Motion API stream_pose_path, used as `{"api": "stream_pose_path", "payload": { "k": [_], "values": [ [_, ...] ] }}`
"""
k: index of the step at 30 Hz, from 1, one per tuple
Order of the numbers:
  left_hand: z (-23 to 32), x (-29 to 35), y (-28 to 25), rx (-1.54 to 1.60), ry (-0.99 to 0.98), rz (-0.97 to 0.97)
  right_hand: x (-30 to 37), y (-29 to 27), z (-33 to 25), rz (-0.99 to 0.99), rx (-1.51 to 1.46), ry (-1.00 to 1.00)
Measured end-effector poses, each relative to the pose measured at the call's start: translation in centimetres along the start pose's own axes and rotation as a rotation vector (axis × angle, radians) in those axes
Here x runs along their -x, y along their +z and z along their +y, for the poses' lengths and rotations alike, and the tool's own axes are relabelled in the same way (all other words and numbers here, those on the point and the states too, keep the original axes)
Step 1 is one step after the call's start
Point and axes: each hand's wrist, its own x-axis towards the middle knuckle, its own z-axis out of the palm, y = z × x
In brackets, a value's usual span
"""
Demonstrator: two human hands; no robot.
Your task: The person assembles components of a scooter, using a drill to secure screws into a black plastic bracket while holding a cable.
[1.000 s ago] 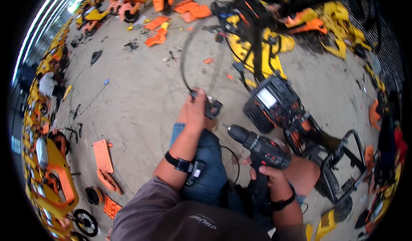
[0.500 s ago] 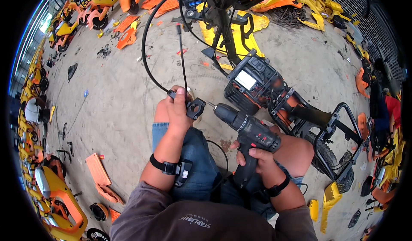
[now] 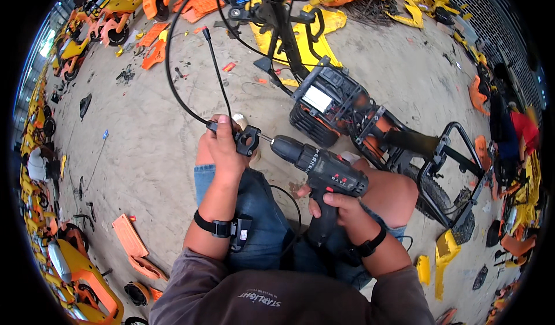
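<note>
Pinched in the fingers of my left hand point(image 3: 224, 146) is a black handlebar clamp point(image 3: 247, 140) with a round opening. A thick black cable point(image 3: 169, 73) loops up from it, and a thinner straight one point(image 3: 217, 70) with a thicker end stands beside that. My right hand point(image 3: 341, 206) is wrapped round the grip of a black cordless drill point(image 3: 324, 166). The drill points left, its bit point(image 3: 266, 137) reaching the clamp's right side; whether it sits in a screw is too small to tell.
A stripped scooter frame point(image 3: 370, 134) with a wheel lies ahead and to the right. Yellow body panels point(image 3: 300, 41) and orange panels point(image 3: 130, 235) are scattered over the concrete floor. Yellow scooters point(image 3: 81, 267) line the left side. A person in red point(image 3: 523, 131) is at the far right.
The drill has moved up to the clamp, closing the gap between bit and clamp. My view has shifted a little, so the surroundings sit further left.
</note>
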Motion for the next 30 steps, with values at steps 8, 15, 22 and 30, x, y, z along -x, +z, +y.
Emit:
{"api": "stream_pose_path", "payload": {
  "k": [8,15,22,30],
  "values": [
    [-1.0,-1.3,-2.1,-0.266,0.036,-0.076,-0.2,-0.8,-0.9,-0.041,0.092,-0.027],
    [-1.2,-1.6,-2.3,-0.29,0.03,-0.102,-0.2,-1.2,-1.3,-0.072,0.431,-0.158],
    [-0.8,-1.4,-2.5,-0.287,-0.032,-0.139,0.1,-0.8,-3.0,-0.095,1.016,-0.361],
    [-0.2,-1.6,-2.7,-0.293,-0.058,-0.216,0.4,-1.2,-3.1,-0.124,0.997,-0.324]
  ]
}}
